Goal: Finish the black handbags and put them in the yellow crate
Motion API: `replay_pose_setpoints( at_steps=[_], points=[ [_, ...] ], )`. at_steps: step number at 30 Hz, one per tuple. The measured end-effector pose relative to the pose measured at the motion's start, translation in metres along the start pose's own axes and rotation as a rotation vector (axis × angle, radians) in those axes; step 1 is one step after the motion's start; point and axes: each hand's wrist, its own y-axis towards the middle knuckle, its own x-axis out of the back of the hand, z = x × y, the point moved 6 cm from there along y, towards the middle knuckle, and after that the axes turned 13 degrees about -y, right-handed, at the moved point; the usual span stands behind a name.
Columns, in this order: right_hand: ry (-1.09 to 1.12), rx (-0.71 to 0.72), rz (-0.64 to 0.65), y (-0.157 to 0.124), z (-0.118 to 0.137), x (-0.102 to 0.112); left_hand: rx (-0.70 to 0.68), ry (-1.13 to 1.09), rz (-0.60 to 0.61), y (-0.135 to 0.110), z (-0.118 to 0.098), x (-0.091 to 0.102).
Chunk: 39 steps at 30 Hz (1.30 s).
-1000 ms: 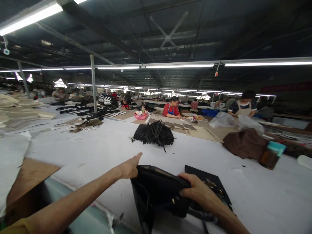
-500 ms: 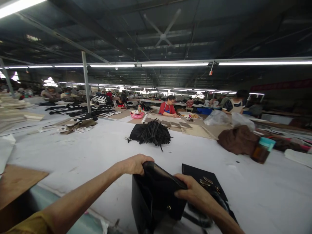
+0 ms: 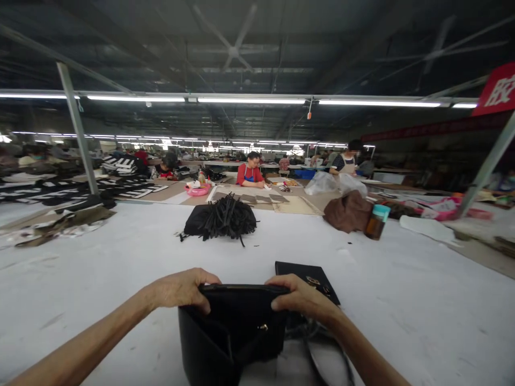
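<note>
Both our left hand (image 3: 183, 289) and our right hand (image 3: 300, 296) clamp the top edge (image 3: 243, 288) of the black bag (image 3: 235, 332), held open over the white table (image 3: 140, 246). We judge it light, firm yet bendable, slightly slick, best gripped along that edge.

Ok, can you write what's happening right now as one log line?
left hand: holds black bag by its edge | right hand: holds same edge | beyond: black strips, brown cloth, turquoise-lidded jar
</note>
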Motion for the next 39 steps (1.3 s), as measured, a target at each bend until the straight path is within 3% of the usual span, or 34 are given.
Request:
replay_pose_setpoints(
  at_steps=[6, 11, 17, 32, 36, 39],
  points=[
    [0.082, 0.033, 0.048, 0.001, -0.002, 0.002, -0.012, -0.092, -0.004, -0.002, 0.005, 0.005],
    [0.047, 0.028, -0.011, 0.005, -0.005, 0.004, -0.004, -0.112, -0.019, 0.000, 0.002, 0.006],
    [-0.086, 0.088, -0.111, 0.006, 0.006, 0.003, -0.008, -0.131, -0.042, 0.001, 0.008, 0.008],
    [-0.313, 0.113, -0.192, 0.011, 0.012, 0.003, -0.022, -0.149, -0.039, -0.001, 0.008, 0.005],
    [-0.447, 0.090, -0.358, 0.005, 0.016, 0.007, -0.037, -0.110, -0.064, -0.001, 0.008, 0.005],
    [-0.454, 0.079, -0.425, -0.002, 0.016, 0.004, -0.064, 0.065, -0.121, -0.004, 0.004, 0.005]
  ],
)
